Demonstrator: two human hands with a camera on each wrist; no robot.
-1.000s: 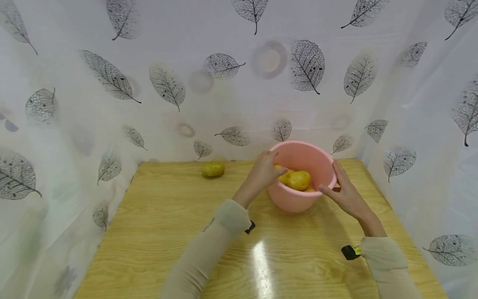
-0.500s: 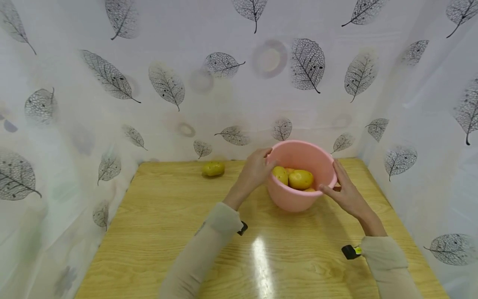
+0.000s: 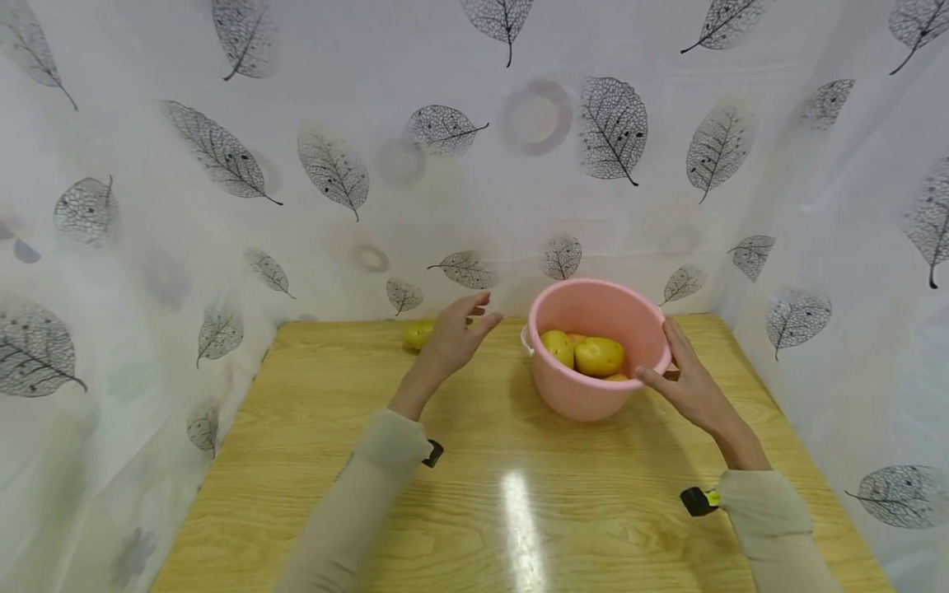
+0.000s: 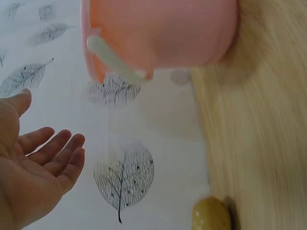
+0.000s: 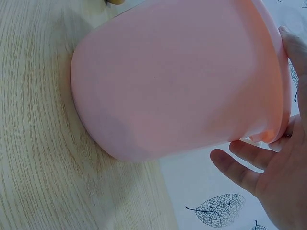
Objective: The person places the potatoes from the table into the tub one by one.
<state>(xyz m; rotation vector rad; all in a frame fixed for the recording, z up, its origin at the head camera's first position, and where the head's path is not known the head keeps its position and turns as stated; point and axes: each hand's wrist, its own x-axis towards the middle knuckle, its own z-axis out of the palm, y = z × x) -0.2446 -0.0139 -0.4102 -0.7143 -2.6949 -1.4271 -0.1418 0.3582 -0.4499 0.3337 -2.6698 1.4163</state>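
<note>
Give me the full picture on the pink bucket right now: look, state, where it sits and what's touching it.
The pink bucket looks like smooth plastic, round, tapering to a narrower base, with a pale handle hanging down its left side. It stands upright on the wooden table, near the back right, open-topped, with several yellow potatoes inside. The right hand rests against its right rim and wall. The left hand is apart from it, empty, fingers spread.
</note>
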